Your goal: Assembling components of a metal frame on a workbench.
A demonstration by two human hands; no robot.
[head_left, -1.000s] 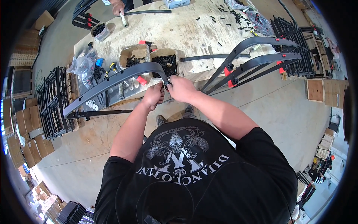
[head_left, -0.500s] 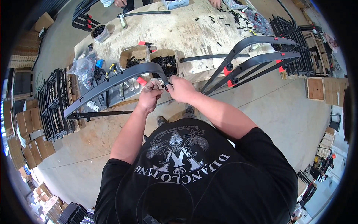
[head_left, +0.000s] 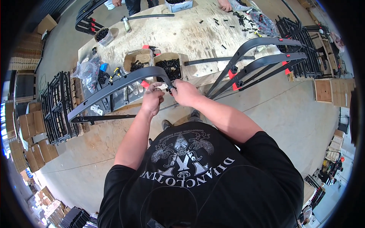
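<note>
A curved black tubular frame (head_left: 123,81) rests along the near left edge of the table, arching up and down to my hands. My right hand (head_left: 185,93) is closed around the frame's right end, thumb and fingers pressed on it. Close beside it, my left hand (head_left: 152,102) has its fingers curled in a pinch at the same end. Whatever small part lies between those fingertips is too small to make out. A red clip (head_left: 145,84) sits just behind my left hand. Behind the arch stand a carton of black bolts (head_left: 168,69) and another carton (head_left: 134,57) with fewer black parts.
More curved black frames (head_left: 262,60) with red clips lean over the table's right side. Plastic bags (head_left: 88,72), hand tools and metal plates (head_left: 97,110) crowd the left end. Loose bolts (head_left: 243,21) lie near another person's hand (head_left: 225,5). Stacked black racks (head_left: 59,108) stand at left.
The whole view has shifted slightly. Both hands stay at the frame's end, with only small finger movement. At the far right, the other person's hand reaches further into view.
</note>
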